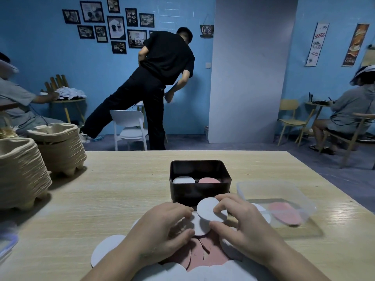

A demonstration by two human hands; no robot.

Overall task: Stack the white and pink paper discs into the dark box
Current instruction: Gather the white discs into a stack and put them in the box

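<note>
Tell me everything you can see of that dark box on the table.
The dark box is rectangular with rounded corners and looks glossy black, perhaps metal or plastic. Its top is open and no lid is in sight. It stands upright near the middle of the pale wooden table, just left of a clear plastic tub. Inside lie white discs on the left and pink discs on the right. Nothing grips it.

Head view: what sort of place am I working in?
Probably a café-styled workroom: coffee banners on the blue wall, stacked pulp cup carriers on the wooden table, seated people working nearby.
</note>
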